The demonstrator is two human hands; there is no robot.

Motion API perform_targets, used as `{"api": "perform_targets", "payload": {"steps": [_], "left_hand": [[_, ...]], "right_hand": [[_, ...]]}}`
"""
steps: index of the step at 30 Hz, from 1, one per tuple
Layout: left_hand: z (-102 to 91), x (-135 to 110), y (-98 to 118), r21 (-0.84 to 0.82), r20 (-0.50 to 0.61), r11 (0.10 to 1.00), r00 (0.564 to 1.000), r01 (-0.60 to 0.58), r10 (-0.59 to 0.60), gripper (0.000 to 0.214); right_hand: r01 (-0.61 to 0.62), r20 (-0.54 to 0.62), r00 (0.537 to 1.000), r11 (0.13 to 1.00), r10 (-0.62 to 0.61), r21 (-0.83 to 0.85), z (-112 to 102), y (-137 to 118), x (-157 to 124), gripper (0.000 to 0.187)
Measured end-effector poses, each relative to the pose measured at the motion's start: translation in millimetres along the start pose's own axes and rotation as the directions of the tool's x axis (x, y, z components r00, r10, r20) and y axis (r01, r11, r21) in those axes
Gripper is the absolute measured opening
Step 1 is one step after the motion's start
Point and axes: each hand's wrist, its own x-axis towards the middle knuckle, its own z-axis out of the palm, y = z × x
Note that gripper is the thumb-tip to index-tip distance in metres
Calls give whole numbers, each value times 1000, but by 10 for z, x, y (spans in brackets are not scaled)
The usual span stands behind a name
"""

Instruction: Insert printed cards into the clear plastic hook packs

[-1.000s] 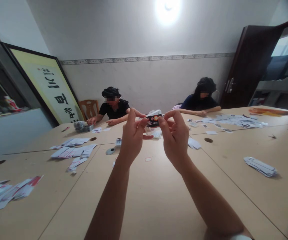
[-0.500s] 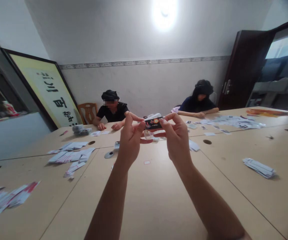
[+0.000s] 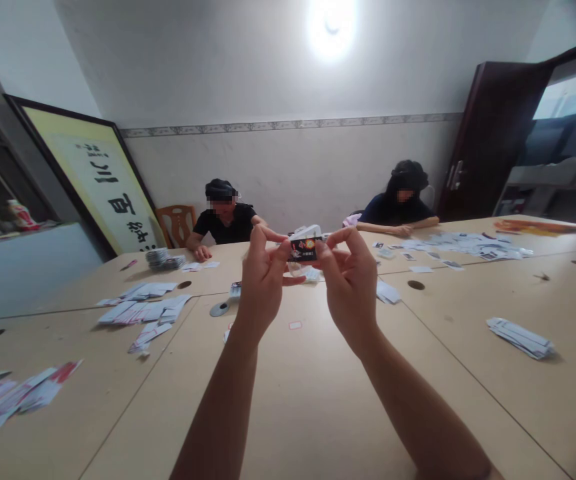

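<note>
We've got a small black card with an orange burst and pale lettering, held up above the table. Left hand: fingers pinched on the card's left edge. Right hand: fingers pinched on its right edge. We see a white piece just behind the card's top; can't tell if it's attached. Nearer us than the card, a red-edged label lies flat. Left of the card, we note loose white papers, with grey stacks farther off. Well right of it, a white paper bundle, then scattered slips beyond. Past the card, a black-shirted co-worker sits left of it, a dark-clad co-worker right.
</note>
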Motion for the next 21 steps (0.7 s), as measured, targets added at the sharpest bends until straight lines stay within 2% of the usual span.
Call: {"api": "perform_targets", "payload": {"steps": [3,12,17,21], "left_hand": [[-28,8,0,-41,21,997,997,72,-71,40],[-53,-76,83,78,32,997,999,28,-31,33],[-52,-105,128,113,34,994,999,16,-20,31],[-58,-118,170,80,36,997,999,20,-23,33]], "right_hand": [[-97,36,995,994,95,57,-14,9,31,25],[-231,99,972,940,212,252,-50,56,129,32],[-235,90,971,942,220,241,-59,20,134,31],[-210,69,977,963,201,168,-91,-11,137,27]]}}
